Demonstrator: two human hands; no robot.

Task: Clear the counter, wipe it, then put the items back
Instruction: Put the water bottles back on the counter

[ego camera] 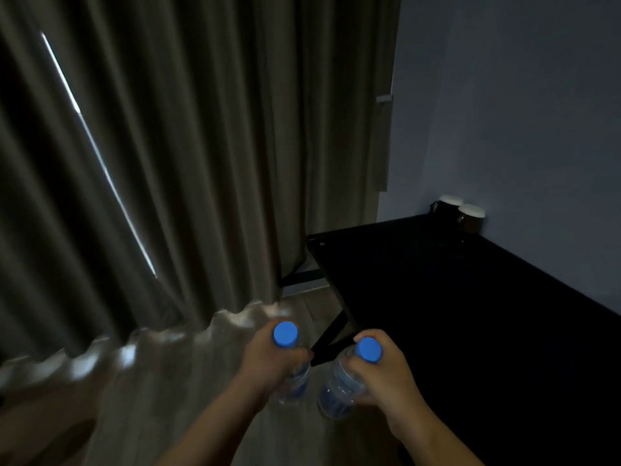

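Each of my hands holds a clear water bottle with a blue cap, upright, in front of me above the floor. My left hand (268,361) grips the left bottle (285,334) just under its cap. My right hand (386,375) grips the right bottle (339,388) around its shoulder. The black counter (453,297) stretches along the wall to the right of the bottles. Two dark cups with white insides (462,211) stand in its far corner against the wall.
Heavy dark curtains (184,146) fill the left and middle, with a thin slit of daylight. Their hem lies on the wooden floor (312,301). The counter's black angled leg (336,334) shows between the bottles. A grey wall (521,112) rises behind the counter.
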